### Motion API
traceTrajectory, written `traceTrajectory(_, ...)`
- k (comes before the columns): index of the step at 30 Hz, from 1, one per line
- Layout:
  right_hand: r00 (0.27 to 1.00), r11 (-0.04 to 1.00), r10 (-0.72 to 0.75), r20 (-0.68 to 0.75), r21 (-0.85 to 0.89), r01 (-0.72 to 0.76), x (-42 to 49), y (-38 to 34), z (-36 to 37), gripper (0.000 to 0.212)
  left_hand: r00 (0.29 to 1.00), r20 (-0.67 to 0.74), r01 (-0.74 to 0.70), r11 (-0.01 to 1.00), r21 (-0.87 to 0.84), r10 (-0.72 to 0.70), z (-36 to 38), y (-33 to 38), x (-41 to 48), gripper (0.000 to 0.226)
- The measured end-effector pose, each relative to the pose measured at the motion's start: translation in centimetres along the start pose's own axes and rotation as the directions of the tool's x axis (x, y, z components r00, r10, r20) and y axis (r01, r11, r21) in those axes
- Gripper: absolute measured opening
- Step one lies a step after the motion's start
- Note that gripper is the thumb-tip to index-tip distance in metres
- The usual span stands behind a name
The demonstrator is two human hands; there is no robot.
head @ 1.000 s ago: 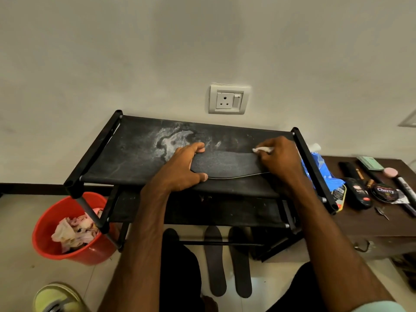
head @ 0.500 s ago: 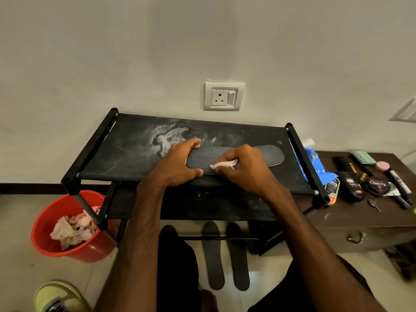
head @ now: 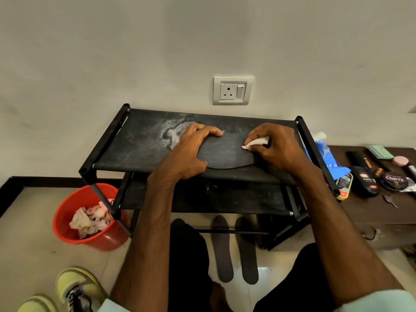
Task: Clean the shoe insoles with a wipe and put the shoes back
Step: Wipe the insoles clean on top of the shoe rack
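Note:
A dark insole [head: 225, 152] lies flat on the top shelf of a black shoe rack [head: 135, 149]. My left hand [head: 191, 152] grips its left end, fingers over the far edge and thumb at the near edge. Over the insole's right part my right hand [head: 276, 149] pinches a crumpled white wipe [head: 256, 143] and presses it on the insole. Two more dark insoles [head: 221, 248] lie side by side on the floor under the rack. Yellow-green shoes [head: 76, 287] stand at the bottom left.
A red bucket [head: 74, 199] holding used wipes stands left of the rack. To the right, a brown table [head: 382, 217] carries a blue wipe pack [head: 324, 154], polish tins and bottles. A wall socket [head: 233, 90] sits above the rack. My knees are at the bottom.
My right hand first swept the wipe leftwards to the insole's middle, then back right towards its right end. My left hand kept its grip on the left end.

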State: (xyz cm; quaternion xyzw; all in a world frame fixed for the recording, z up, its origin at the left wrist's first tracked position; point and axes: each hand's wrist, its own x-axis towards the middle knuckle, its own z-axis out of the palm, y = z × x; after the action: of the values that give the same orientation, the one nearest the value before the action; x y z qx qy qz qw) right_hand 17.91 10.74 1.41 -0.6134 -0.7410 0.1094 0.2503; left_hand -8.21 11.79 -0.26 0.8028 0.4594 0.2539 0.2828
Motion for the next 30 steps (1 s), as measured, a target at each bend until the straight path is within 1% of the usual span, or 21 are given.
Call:
traceTrajectory(2,0.998,0.998,-0.037,-0.057,0.046,0.04,-0.5,-0.2,-0.1,0.016,0.998,-0.063,-0.011,1.0,-0.015,0.01,0.0,0.1,-0.4,0.082)
traceTrajectory(5,0.991,0.991,-0.072,-0.11,0.104,0.083,-1.2,-1.2,0.1,0.019,0.971,-0.235,0.026,0.999,-0.043,-0.035,0.0,0.6,-1.5,0.088)
traceTrajectory(7,0.978,0.979,-0.105,-0.18,0.154,0.134,-1.9,-2.5,0.4,0.021,0.932,-0.347,0.07,0.991,-0.114,-0.106,-0.5,1.1,-2.5,0.09)
traceTrajectory(10,0.952,0.942,-0.103,-0.289,0.279,0.186,-2.9,-5.3,0.4,0.019,0.856,-0.464,0.11,0.958,-0.266,-0.227,-1.3,1.6,-4.3,0.093)
traceTrajectory(12,0.936,0.908,-0.081,-0.341,0.363,0.211,-3.4,-7.7,0.5,0.018,0.828,-0.472,0.129,0.922,-0.364,-0.302,-1.8,2.2,-5.9,0.091)
traceTrajectory(14,0.925,0.847,-0.045,-0.376,0.476,0.235,-4.0,-10.3,0.9,0.017,0.853,-0.403,0.118,0.874,-0.471,-0.333,-2.1,2.8,-7.6,0.078)
traceTrajectory(15,0.925,0.8,-0.019,-0.379,0.549,0.242,-4.2,-11.5,1.2,0.018,0.878,-0.357,0.101,0.851,-0.516,-0.32,-2.2,3.0,-8.4,0.065)
traceTrajectory(17,0.937,0.676,0.031,-0.348,0.698,0.237,-5.1,-14.4,2.2,0.019,0.917,-0.301,0.054,0.83,-0.556,-0.261,-2.7,3.5,-10.5,0.034)
traceTrajectory(18,0.946,0.62,0.045,-0.321,0.751,0.225,-5.5,-15.6,3.0,0.02,0.922,-0.301,0.034,0.825,-0.564,-0.244,-2.8,3.5,-11.4,0.023)
traceTrajectory(20,0.961,0.525,0.057,-0.271,0.827,0.202,-6.5,-18.1,4.7,0.02,0.905,-0.337,0.013,0.808,-0.589,-0.26,-3.4,3.2,-13.9,0.014)
traceTrajectory(22,0.972,0.45,0.056,-0.229,0.874,0.18,-7.4,-19.9,6.4,0.019,0.88,-0.372,0.011,0.796,-0.606,-0.295,-4.2,2.8,-16.4,0.015)
traceTrajectory(24,0.982,0.454,0.037,-0.185,0.878,0.148,-8.2,-20.9,8.0,0.018,0.852,-0.392,0.065,0.813,-0.578,-0.347,-5.0,2.2,-19.0,0.017)
traceTrajectory(25,0.988,0.473,0.022,-0.151,0.872,0.122,-8.5,-21.1,8.8,0.017,0.836,-0.406,0.116,0.842,-0.527,-0.37,-5.4,2.0,-20.1,0.017)
traceTrajectory(27,0.999,0.519,-0.015,-0.036,0.854,0.039,-9.4,-21.5,10.6,0.015,0.811,-0.412,0.257,0.886,-0.386,-0.415,-6.3,1.4,-22.5,0.016)
traceTrajectory(28,0.999,0.552,-0.047,0.027,0.834,0.003,-9.9,-21.6,11.4,0.014,0.802,-0.391,0.337,0.882,-0.328,-0.452,-6.6,1.2,-23.5,0.014)
traceTrajectory(30,0.979,0.618,-0.128,0.159,0.785,-0.047,-10.6,-21.8,12.8,0.012,0.774,-0.327,0.492,0.84,-0.231,-0.543,-7.2,1.0,-25.1,0.014)
